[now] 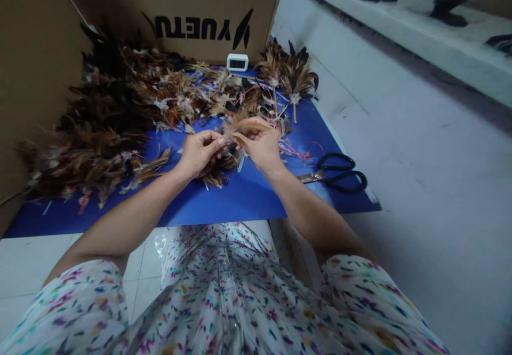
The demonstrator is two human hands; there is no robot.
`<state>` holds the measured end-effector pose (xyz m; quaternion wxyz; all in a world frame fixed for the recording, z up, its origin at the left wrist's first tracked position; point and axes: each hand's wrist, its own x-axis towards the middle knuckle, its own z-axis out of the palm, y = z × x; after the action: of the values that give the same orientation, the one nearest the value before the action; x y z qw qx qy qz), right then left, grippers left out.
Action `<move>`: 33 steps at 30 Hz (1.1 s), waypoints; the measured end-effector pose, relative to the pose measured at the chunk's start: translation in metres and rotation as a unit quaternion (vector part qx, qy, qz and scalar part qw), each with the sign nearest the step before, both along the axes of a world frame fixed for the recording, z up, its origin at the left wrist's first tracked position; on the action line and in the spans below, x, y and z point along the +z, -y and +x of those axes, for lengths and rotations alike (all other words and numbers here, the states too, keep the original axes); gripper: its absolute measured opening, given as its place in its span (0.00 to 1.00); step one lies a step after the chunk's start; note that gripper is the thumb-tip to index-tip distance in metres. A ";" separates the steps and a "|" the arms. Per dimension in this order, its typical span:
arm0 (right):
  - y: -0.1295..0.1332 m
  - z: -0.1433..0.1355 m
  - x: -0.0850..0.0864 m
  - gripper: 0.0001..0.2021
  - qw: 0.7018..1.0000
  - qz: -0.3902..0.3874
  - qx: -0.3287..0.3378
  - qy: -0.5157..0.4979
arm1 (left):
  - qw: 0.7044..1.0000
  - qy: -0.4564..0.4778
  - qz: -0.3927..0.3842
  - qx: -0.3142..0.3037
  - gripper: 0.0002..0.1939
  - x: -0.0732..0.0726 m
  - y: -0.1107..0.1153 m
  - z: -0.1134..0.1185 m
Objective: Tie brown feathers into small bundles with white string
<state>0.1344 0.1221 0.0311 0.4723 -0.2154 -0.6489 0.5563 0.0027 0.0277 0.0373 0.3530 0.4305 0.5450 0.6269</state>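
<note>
Over the middle of the blue table, my left hand [201,151] pinches the fluffy base end of a brown feather [250,127] between thumb and fingertips. Close beside it, my right hand [262,141] is closed on the same feather, whose golden-brown blade lies across its fingers. I cannot tell whether it is one feather or a few together. Beneath my hands lies a small bunch of brown feathers [216,178]. Black-handled scissors [340,173] rest on the table to the right of my right hand, blades pointing left.
A large heap of brown and black feathers [108,115] covers the table's left and back. Feather bundles on sticks [295,97] lie at the back right. Pink ties [298,152] lie near the scissors. A white digital clock [237,62] stands before a cardboard box [180,2]. A wall borders the right.
</note>
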 end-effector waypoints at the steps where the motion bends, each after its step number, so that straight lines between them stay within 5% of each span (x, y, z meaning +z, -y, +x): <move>1: -0.001 0.000 -0.001 0.27 1.000 0.010 -0.005 -0.004 | 1.000 0.002 -0.001 0.000 0.24 0.000 0.000 0.000; 24: -0.003 0.014 0.009 0.16 0.986 0.160 -0.021 0.043 | 0.986 0.120 -0.079 -0.080 0.24 0.008 0.003 -0.002; 33: -0.002 0.005 0.000 0.25 0.997 0.028 0.062 0.024 | 0.994 0.097 -0.018 -0.039 0.24 0.005 0.002 -0.002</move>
<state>0.1391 0.1237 0.0313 0.4269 -0.1749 -0.6873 0.5610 0.0009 0.0258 0.0419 0.4358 0.3822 0.5022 0.6417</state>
